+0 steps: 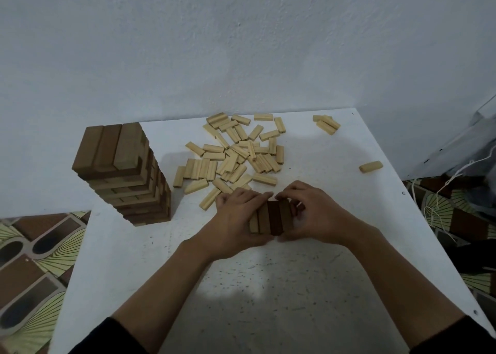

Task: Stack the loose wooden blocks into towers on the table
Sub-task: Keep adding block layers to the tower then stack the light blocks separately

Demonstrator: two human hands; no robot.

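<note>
On the table [268, 286], a tall tower [126, 171] is stood at the left edge; it can be toppled by a bump. Behind, a loose pile [236, 152] is scattered. Mid-table, a row of four blocks [271, 217] is gripped between left hand [236, 219] and right hand [316, 214]; it can be buckled by uneven squeeze.

I see a black left sleeve [112, 337] and right sleeve [456, 336] ending near my elbows; left hand [236, 219] and right hand [315, 214] bare.
</note>
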